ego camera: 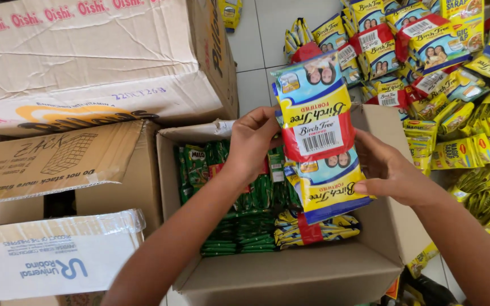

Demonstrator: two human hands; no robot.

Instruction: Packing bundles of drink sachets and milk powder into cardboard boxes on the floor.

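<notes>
both my left hand (252,139) and right hand (389,173) grip the yellow sachet bundle (317,144) over the open box (290,272), and its red band, probably loose, could let sachets slide out.

We are looking down at a pale tiled floor (267,34), with closed cartons (75,62) crowding the left and yellow packets (472,113) lying heaped on the right.

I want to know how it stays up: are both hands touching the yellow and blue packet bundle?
Touching. The head view shows the left hand gripping the packet bundle at its left edge and the right hand pressing its right edge.
</notes>
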